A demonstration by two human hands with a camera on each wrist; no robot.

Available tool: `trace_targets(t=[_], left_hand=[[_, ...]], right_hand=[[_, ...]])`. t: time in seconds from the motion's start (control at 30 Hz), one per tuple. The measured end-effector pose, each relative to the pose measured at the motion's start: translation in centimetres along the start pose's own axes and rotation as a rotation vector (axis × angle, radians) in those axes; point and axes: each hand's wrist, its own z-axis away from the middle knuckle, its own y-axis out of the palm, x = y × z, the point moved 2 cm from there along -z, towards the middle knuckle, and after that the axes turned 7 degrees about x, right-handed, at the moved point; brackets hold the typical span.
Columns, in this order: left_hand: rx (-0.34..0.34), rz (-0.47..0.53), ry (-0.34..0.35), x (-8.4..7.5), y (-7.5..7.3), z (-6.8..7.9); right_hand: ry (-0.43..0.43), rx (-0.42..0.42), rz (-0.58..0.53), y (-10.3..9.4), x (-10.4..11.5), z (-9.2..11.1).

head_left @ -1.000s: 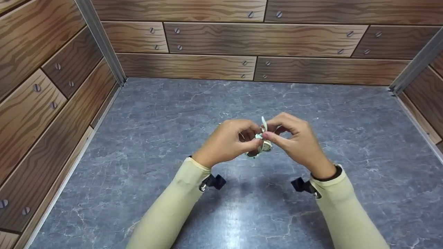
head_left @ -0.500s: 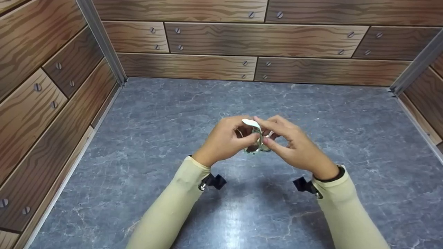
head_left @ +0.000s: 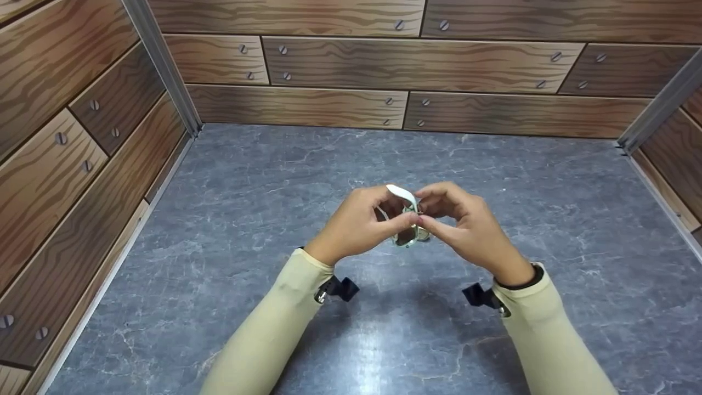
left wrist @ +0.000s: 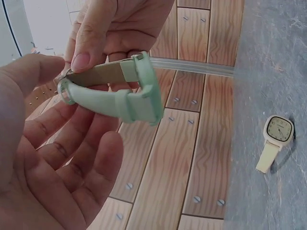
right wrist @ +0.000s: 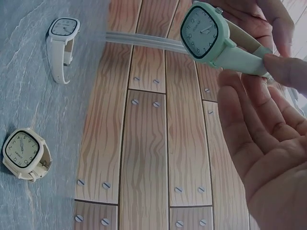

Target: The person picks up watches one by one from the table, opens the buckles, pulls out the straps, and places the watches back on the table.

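Both hands work at the strap of a mint-green wristwatch (right wrist: pixel 199 33), raised off the table with its band closed into a loop. My left hand (head_left: pixel 364 219) pinches the band near the buckle (left wrist: pixel 66 92) between thumb and fingers. From the other side, my right hand (head_left: pixel 463 225) grips the strap, its thumb (left wrist: pixel 82 61) lying close by the buckle. Past the buckle, a strip of strap with holes (left wrist: pixel 44 98) extends. A pale strap end (head_left: pixel 403 193) curves up between the hands in the head view. The dial faces away from the left wrist camera.
A white watch (right wrist: pixel 64 26) and a cream watch (right wrist: pixel 21 148) rest on the grey marbled table (head_left: pixel 274 164). In the left wrist view, a watch with a pale yellow strap (left wrist: pixel 268 157) lies there. Wood-print walls (head_left: pixel 417 63) enclose the table at back and sides.
The pale strap end, upright a second ago, now bends over to the left. My right index finger stretched toward it half a second ago and has since drawn back.
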Motion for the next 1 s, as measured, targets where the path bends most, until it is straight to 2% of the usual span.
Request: trace_targets(t=[0.17,0.47,0.7,0.87,1.0], left_hand=[[0.008,-0.008,-0.009,-0.03,-0.06,-0.17],[-0.038,-0.029,0.021,-0.03,-0.1,-0.17],[-0.09,0.025,0.062,-0.1,-0.52,0.01],[-0.073,0.016,0.036,-0.18,-0.46,0.02],[-0.047,0.051,-0.003,-0.28,-0.32,-0.05]], right_hand=[[0.009,-0.01,-0.011,0.01,-0.01,0.0],[0.024,0.004,0.005,-0.04,-0.06,-0.02],[0.034,0.023,0.0,-0.04,-0.23,0.08],[0.028,0.023,-0.017,0.02,-0.33,0.13],[0.001,-0.005,-0.025,0.0,-0.28,0.07]])
